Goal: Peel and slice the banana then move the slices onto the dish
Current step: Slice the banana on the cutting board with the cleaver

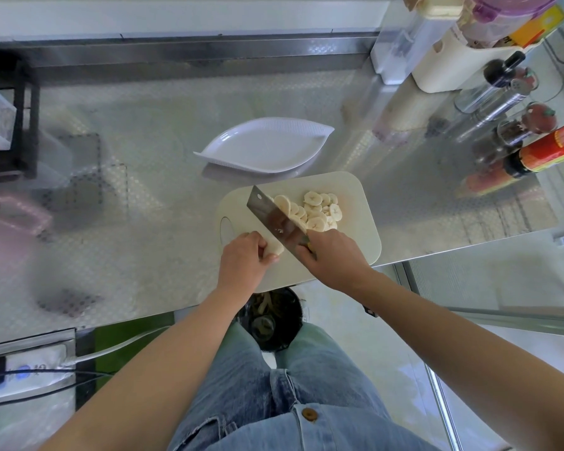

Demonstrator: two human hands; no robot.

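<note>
On the cream cutting board (349,190) lies a pile of several round banana slices (316,208). My left hand (245,255) grips the short peeled banana stub (274,247) at the board's near left. My right hand (334,255) holds the handle of a broad cleaver (269,213), whose blade stands between the stub and the slices. The white leaf-shaped dish (264,146) sits just behind the board with nothing on it.
Bottles, spice jars and containers (515,92) crowd the right back of the steel counter (144,157). A dark rack (10,125) stands at the left. A bin with peel (269,315) sits on the floor below the counter edge, by my knees.
</note>
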